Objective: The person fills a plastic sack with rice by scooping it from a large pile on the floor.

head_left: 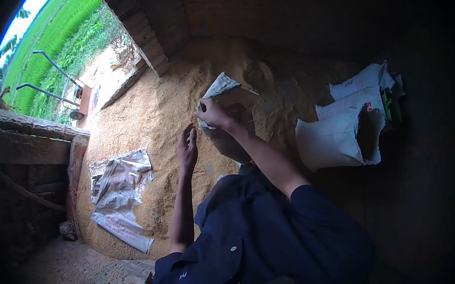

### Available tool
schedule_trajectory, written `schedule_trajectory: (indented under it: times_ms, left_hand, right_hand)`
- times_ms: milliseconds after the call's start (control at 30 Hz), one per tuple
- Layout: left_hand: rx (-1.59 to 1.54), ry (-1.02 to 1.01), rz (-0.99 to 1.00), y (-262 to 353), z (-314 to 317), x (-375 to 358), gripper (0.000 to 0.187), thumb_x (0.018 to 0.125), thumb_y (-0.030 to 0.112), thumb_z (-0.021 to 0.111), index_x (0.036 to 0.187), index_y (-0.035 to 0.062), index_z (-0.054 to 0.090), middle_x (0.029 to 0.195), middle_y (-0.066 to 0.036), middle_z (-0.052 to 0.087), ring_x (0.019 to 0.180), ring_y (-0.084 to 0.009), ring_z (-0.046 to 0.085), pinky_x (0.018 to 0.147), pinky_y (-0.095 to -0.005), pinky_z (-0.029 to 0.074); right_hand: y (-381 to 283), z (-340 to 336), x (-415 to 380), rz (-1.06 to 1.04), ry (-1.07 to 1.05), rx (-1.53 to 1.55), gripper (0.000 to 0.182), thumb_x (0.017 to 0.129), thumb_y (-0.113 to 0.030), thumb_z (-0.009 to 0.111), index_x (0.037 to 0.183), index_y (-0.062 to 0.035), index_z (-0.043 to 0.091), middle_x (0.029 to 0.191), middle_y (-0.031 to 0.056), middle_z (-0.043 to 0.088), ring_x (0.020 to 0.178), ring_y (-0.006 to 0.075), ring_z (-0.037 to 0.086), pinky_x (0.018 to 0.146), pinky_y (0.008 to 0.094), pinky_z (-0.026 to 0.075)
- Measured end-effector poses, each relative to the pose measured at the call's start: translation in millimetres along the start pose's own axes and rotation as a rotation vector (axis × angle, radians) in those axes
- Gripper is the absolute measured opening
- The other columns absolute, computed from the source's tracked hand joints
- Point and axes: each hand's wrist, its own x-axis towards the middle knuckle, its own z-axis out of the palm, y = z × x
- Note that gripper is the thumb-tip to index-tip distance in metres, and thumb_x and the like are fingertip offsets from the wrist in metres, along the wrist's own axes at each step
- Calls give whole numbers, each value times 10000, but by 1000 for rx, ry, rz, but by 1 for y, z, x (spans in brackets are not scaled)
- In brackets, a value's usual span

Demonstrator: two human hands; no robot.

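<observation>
Right hand (213, 113) pinched on left rim of pale sack (222, 83); left hand (187, 148) unloaded, fingers loosely extended just beside same rim, contact unclear. Pale sack at right hand, mouth gaping. Material likely light, limp, slightly slippery; fill hidden, weight uncertain; best held by opposite rim edges. Around hands, loose tan grain-like heap (134, 119). Left of left hand, crumpled sack (121, 192). Right of right hand, white open-mouthed sack (325, 141).
</observation>
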Motion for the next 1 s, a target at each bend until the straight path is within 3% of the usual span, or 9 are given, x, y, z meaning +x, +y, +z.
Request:
schedule_trajectory:
  times_ms: [133, 233, 400, 467, 567, 700, 767, 800, 1000]
  left_hand:
    - [-56, -73, -55, 24, 7, -2, 356, 931, 255, 517, 1156, -20, 533, 1041, -118, 618, 930, -145, 573, 827, -273, 443]
    - [16, -41, -14, 27, 8, -8, 291, 887, 225, 589, 1039, -23, 590, 877, -95, 654, 794, -123, 602, 742, -252, 461]
    - [-124, -182, -23, 4, 15, -14, 257, 875, 191, 596, 1007, -30, 612, 874, -90, 660, 824, -94, 584, 743, -247, 450]
    - [-109, -214, -43, 19, 14, -22, 281, 889, 202, 572, 1021, -42, 611, 902, -92, 665, 847, -92, 581, 757, -246, 446]
    - [-70, -216, -16, 7, 16, -26, 301, 907, 212, 534, 1038, -49, 604, 926, -92, 667, 854, -95, 581, 766, -246, 444]
    - [-122, -215, -35, 2, 17, -30, 292, 911, 202, 516, 1031, -49, 603, 903, -100, 667, 841, -98, 583, 764, -255, 446]
    - [-74, -225, -5, 3, 15, -30, 279, 910, 187, 508, 1019, -52, 603, 873, -114, 659, 815, -109, 587, 757, -264, 447]
    - [-73, -204, -11, 2, 15, -30, 279, 910, 187, 508, 1019, -52, 603, 873, -114, 659, 815, -109, 587, 757, -264, 447]
    - [-49, 147, -133, -14, -13, -18, 272, 908, 197, 489, 944, -42, 612, 843, -147, 657, 779, -177, 614, 706, -309, 452]
  right_hand:
    - [-7, 15, -26, 8, 81, 201, 272, 781, -237, 673, 880, 4, 596, 789, 113, 633, 715, 191, 607, 637, 335, 462]
    - [5, 11, -39, 156, -90, 453, 183, 863, -181, 593, 893, -2, 616, 835, 43, 636, 753, 100, 584, 651, 245, 455]
    - [6, 3, -70, 291, -63, 516, 232, 816, -212, 666, 905, 0, 635, 812, 57, 639, 739, 102, 591, 672, 246, 469]
    - [9, 6, -76, 318, 47, 382, 250, 780, -218, 706, 857, 12, 644, 775, 61, 646, 702, 98, 597, 630, 248, 477]
    - [14, 4, -79, 402, -16, 407, 249, 753, -209, 732, 811, 20, 650, 734, 61, 648, 643, 99, 598, 573, 244, 476]
    - [17, 9, -82, 415, -47, 445, 214, 765, -176, 714, 793, 26, 651, 698, 58, 644, 594, 97, 593, 533, 241, 468]
    - [37, 19, -71, 300, -90, 453, 181, 790, -150, 681, 811, 27, 649, 717, 55, 644, 619, 89, 587, 532, 245, 462]
    - [41, 20, -67, 294, -111, 451, 181, 790, -150, 681, 811, 27, 649, 717, 55, 644, 619, 89, 587, 532, 245, 462]
    - [36, -10, -60, 167, 294, 168, 192, 845, -187, 614, 816, 3, 599, 701, 48, 605, 613, 123, 551, 594, 297, 462]
